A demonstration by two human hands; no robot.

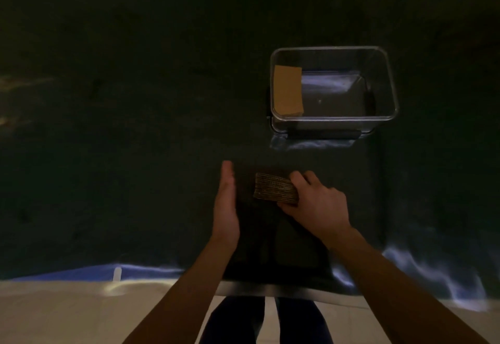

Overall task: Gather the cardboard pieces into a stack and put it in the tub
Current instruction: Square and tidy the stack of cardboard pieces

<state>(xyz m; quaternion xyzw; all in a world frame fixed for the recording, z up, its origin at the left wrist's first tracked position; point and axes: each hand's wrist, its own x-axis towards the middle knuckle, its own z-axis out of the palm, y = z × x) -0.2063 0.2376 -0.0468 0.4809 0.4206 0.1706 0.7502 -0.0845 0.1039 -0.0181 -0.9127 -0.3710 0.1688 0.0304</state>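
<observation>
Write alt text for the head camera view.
A right hand grips a stack of cardboard pieces on a dark table; the open left hand waits beside it. Beyond sits a clear tub holding another cardboard stack.

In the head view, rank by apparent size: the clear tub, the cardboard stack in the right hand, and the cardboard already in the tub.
1. Clear tub, largest.
2. and 3. Cardboard in the tub and the stack look alike; the stack is nearer and seen edge-on, so unranked.
</observation>
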